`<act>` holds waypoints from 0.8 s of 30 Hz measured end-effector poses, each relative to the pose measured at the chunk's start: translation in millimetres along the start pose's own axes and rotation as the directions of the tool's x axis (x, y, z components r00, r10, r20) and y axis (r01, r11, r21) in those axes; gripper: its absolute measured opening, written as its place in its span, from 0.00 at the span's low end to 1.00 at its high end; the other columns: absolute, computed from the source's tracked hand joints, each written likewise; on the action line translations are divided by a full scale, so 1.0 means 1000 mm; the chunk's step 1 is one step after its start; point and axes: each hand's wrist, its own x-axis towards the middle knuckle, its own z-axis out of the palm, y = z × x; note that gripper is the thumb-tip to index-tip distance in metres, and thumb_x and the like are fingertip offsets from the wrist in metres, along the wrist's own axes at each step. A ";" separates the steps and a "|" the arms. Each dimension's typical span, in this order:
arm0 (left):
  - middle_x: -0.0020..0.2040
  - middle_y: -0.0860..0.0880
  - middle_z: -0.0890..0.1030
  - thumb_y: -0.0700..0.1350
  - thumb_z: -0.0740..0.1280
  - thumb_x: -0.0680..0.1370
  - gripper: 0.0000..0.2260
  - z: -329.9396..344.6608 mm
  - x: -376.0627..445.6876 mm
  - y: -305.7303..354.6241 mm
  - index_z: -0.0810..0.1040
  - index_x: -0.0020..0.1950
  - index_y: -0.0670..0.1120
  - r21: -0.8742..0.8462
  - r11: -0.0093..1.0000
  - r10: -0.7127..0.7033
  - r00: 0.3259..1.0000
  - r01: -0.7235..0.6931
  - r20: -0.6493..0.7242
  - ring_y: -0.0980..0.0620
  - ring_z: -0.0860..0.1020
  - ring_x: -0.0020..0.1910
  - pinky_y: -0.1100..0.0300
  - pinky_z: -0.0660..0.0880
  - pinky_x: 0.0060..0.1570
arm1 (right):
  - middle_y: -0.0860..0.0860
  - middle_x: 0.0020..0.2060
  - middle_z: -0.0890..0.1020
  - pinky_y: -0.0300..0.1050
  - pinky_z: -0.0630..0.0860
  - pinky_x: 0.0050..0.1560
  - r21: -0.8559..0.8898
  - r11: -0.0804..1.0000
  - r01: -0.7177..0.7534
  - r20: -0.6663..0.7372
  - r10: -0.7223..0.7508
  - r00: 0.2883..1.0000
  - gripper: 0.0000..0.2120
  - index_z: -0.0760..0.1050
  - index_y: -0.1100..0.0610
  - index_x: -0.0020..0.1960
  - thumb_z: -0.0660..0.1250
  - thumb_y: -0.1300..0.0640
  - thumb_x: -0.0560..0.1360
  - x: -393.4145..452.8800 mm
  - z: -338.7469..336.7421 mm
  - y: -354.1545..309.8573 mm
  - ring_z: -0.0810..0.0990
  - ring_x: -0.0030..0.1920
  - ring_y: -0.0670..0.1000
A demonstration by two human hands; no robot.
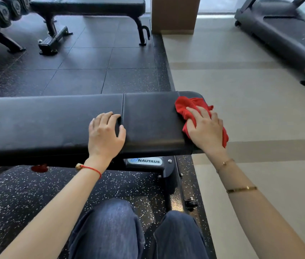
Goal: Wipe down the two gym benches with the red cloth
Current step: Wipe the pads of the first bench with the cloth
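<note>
A black padded gym bench (54, 124) runs across the view right in front of me. The red cloth (187, 107) lies bunched on its right end, and my right hand (206, 128) presses flat on top of it. My left hand (105, 133) rests on the pad near the seam between the two cushions, fingers curled over the gap, holding nothing. A second black bench (91, 5) stands at the back, across the dark rubber floor.
A dumbbell rack (0, 17) stands at the far left. A treadmill (288, 34) fills the upper right on the pale floor. A brown pillar (175, 14) rises beside the far bench. My knees in blue jeans (110, 230) are below the near bench.
</note>
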 end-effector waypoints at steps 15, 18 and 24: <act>0.65 0.45 0.78 0.50 0.58 0.77 0.20 0.000 -0.001 0.003 0.78 0.64 0.45 0.032 0.999 -0.019 1.000 0.020 -0.022 0.43 0.73 0.67 0.43 0.65 0.71 | 0.40 0.71 0.68 0.55 0.62 0.68 0.085 0.940 0.332 0.078 -0.338 0.938 0.23 0.68 0.37 0.70 0.56 0.46 0.76 0.019 0.003 0.004 0.67 0.66 0.57; 0.66 0.44 0.78 0.50 0.58 0.77 0.20 -0.002 -0.001 0.005 0.77 0.65 0.45 0.032 0.999 -0.026 1.000 0.026 -0.005 0.43 0.72 0.68 0.43 0.64 0.72 | 0.42 0.72 0.68 0.53 0.61 0.67 0.059 0.965 0.257 0.067 -0.261 0.963 0.22 0.67 0.38 0.71 0.58 0.48 0.77 0.052 0.008 0.002 0.66 0.67 0.58; 0.65 0.45 0.78 0.48 0.62 0.78 0.17 -0.002 0.000 0.004 0.77 0.65 0.45 0.044 0.999 -0.031 1.000 0.031 -0.001 0.44 0.72 0.68 0.45 0.64 0.71 | 0.48 0.72 0.68 0.57 0.59 0.70 0.031 0.994 0.102 0.138 -0.105 0.985 0.20 0.69 0.41 0.69 0.56 0.48 0.78 0.107 0.022 -0.040 0.63 0.70 0.63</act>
